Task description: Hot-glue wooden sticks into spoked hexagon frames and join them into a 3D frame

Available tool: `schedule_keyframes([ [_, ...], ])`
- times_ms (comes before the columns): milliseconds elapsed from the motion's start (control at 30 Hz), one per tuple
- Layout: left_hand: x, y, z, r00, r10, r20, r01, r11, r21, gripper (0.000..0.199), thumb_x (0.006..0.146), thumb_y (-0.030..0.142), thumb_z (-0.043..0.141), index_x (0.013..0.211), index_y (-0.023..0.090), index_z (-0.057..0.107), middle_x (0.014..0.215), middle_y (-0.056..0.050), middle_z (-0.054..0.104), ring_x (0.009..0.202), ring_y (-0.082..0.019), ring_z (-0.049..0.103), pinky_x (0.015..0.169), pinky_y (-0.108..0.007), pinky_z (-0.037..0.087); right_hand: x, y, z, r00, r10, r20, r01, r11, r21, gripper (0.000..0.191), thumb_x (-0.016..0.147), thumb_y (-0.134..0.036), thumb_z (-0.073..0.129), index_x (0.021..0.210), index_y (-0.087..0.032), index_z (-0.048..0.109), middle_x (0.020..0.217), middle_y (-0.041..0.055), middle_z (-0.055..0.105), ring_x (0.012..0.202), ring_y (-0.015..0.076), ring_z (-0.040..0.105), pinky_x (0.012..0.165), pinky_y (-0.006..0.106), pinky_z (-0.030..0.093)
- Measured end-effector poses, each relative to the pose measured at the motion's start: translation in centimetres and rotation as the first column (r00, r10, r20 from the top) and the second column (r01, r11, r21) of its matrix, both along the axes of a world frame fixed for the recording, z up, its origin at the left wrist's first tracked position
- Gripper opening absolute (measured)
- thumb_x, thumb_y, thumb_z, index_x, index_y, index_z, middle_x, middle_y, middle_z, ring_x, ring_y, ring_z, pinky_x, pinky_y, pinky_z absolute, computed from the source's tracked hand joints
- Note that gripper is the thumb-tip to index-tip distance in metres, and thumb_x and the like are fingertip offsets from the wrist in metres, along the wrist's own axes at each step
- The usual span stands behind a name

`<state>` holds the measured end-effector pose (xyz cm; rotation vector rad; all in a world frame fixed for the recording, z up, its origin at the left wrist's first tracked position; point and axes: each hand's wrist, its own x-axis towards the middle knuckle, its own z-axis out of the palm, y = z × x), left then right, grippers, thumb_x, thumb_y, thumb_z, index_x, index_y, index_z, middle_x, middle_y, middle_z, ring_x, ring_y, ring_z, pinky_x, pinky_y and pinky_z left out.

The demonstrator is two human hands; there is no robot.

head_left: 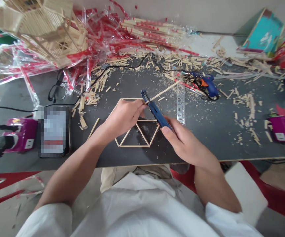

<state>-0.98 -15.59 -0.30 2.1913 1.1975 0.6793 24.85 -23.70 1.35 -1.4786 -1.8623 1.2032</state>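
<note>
My left hand (127, 115) pinches one end of a thin wooden stick (166, 91), which points up to the right. My right hand (179, 138) is closed around a long blue cutter (154, 112), whose dark upper end lies across the stick beside my left fingertips. Just how the cutter's tip meets the stick is too small to tell. Below both hands, a flat frame of wooden sticks (134, 146) with triangular sections lies on the dark table (206, 138). My left hand partly covers the frame's upper part.
A blue glue gun (208, 86) and a clear ruler (181, 104) lie to the right. Stick offcuts (182, 62) and red-and-clear wrappers (103, 36) cover the back. At left are a phone (67, 131), glasses (57, 92), a purple power socket (21, 134) and a wooden stick model (48, 29).
</note>
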Motion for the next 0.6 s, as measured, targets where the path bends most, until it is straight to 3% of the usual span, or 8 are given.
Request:
schedule_keyframes([
  [300, -0.2, 0.1, -0.2, 1.0, -0.014, -0.006, 0.014, 0.999, 0.03, 0.038, 0.118, 0.034, 0.046, 0.092, 0.022, 0.072, 0.09, -0.005, 0.086, 0.084, -0.023, 0.082, 0.083, -0.033, 0.058, -0.2, 0.3, -0.2, 0.999, 0.007, 0.044, -0.008, 1.0, 0.024, 0.057, 0.119, -0.068, 0.048, 0.152, -0.026, 0.064, 0.151, 0.0149, 0.075, 0.146, 0.0337, 0.07, 0.124, 0.052, 0.054],
  [433, -0.1, 0.2, -0.1, 1.0, -0.014, -0.014, 0.015, 1.0, 0.024, 0.039, 0.117, 0.034, 0.046, 0.091, 0.022, 0.072, 0.089, -0.006, 0.086, 0.082, -0.023, 0.081, 0.083, -0.033, 0.059, -0.6, 0.7, -0.4, 0.986, -0.015, 0.168, 0.003, 0.997, 0.071, 0.055, 0.118, -0.072, 0.043, 0.124, -0.025, 0.072, 0.119, 0.0142, 0.082, 0.115, 0.0338, 0.078, 0.101, 0.047, 0.058],
  [500, 0.0, 0.2, -0.1, 1.0, -0.014, -0.024, 0.014, 1.0, 0.014, 0.038, 0.117, 0.033, 0.046, 0.092, 0.022, 0.072, 0.09, -0.007, 0.086, 0.083, -0.023, 0.082, 0.082, -0.033, 0.059, -0.8, 1.0, -0.5, 0.962, -0.037, 0.27, 0.015, 0.997, 0.081, 0.058, 0.117, -0.074, 0.041, 0.107, -0.025, 0.069, 0.104, 0.0137, 0.081, 0.1, 0.0338, 0.077, 0.088, 0.044, 0.055],
  [600, 0.1, 0.2, -0.1, 0.998, -0.016, -0.055, 0.016, 1.0, 0.001, 0.037, 0.117, 0.032, 0.045, 0.094, 0.021, 0.071, 0.091, -0.008, 0.086, 0.083, -0.025, 0.083, 0.079, -0.034, 0.058, -1.2, 1.2, -0.7, 0.921, -0.04, 0.387, 0.0, 0.995, 0.103, 0.059, 0.117, -0.075, 0.035, 0.098, -0.027, 0.062, 0.095, 0.014, 0.078, 0.09, 0.0339, 0.075, 0.078, 0.043, 0.048],
])
